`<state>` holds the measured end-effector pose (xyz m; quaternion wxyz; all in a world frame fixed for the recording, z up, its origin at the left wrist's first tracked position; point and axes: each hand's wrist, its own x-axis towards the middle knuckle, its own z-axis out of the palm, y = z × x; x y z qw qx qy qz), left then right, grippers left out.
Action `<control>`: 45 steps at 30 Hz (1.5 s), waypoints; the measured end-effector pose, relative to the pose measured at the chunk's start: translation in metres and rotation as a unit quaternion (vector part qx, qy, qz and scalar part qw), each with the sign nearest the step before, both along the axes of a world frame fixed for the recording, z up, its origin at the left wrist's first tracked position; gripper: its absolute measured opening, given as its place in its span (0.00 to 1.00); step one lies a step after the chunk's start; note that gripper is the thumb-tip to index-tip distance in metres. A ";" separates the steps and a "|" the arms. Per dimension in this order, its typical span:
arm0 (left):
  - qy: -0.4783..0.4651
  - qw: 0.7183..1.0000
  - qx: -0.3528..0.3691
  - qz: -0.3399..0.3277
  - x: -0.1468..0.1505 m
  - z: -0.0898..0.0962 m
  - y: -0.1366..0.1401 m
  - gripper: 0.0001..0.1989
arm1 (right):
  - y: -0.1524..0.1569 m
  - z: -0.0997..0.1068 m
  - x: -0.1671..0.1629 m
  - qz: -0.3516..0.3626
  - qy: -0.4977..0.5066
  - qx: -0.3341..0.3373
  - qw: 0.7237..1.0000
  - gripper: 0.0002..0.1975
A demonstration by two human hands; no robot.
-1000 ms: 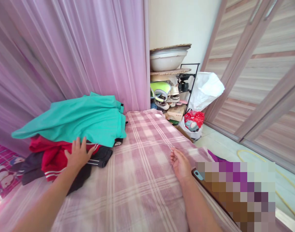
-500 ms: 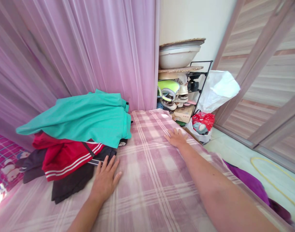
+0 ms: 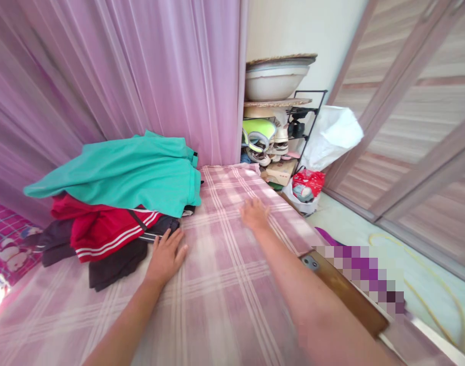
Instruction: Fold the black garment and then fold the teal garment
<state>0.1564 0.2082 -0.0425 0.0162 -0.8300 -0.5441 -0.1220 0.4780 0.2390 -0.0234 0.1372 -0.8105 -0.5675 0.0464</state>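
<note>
A pink and white plaid sheet covers the bed in front of me. My left hand lies on it with fingers spread, the fingertips at the edge of dark clothing with white stripes. Farther right, my right hand rests on the sheet, slightly blurred, fingers apart and holding nothing. On the left is a heap of clothes: a teal garment on top, a red garment with white stripes below, and a black garment underneath.
A gold-brown phone with a cable lies at the bed's right edge. Beyond stand a shoe rack topped by a white basin, a white bag and a wooden wardrobe. A purple curtain hangs behind the clothes.
My right hand has slid left and slightly nearer across the sheet. The phone has come into view beside my right forearm. My left hand stays by the dark clothing; the view has shifted a little.
</note>
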 end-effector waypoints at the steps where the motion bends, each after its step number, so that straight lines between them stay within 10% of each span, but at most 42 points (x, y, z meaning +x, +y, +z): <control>1: -0.016 1.000 0.011 -0.001 0.000 0.002 -0.002 0.27 | -0.020 0.000 -0.019 0.032 -0.001 0.014 0.999 0.28; 5: -0.065 0.996 0.068 0.002 -0.017 0.008 -0.024 0.27 | -0.105 -0.005 -0.064 0.122 0.001 0.031 0.992 0.28; 12: 0.013 0.995 0.020 0.096 -0.109 0.002 -0.109 0.29 | -0.183 -0.018 -0.044 0.101 -0.032 0.020 0.994 0.25; 18: 0.056 0.980 -0.067 0.177 -0.137 -0.001 -0.150 0.31 | -0.180 -0.013 -0.038 0.119 -0.055 0.062 0.989 0.24; 25: 0.062 0.979 -0.057 0.188 -0.133 -0.003 -0.146 0.31 | -0.146 0.013 0.019 -0.023 -0.087 -0.014 0.996 0.28; 45: 0.060 0.976 -0.053 0.202 -0.115 -0.005 -0.149 0.30 | -0.155 -0.023 0.090 0.041 -0.155 -0.021 0.987 0.29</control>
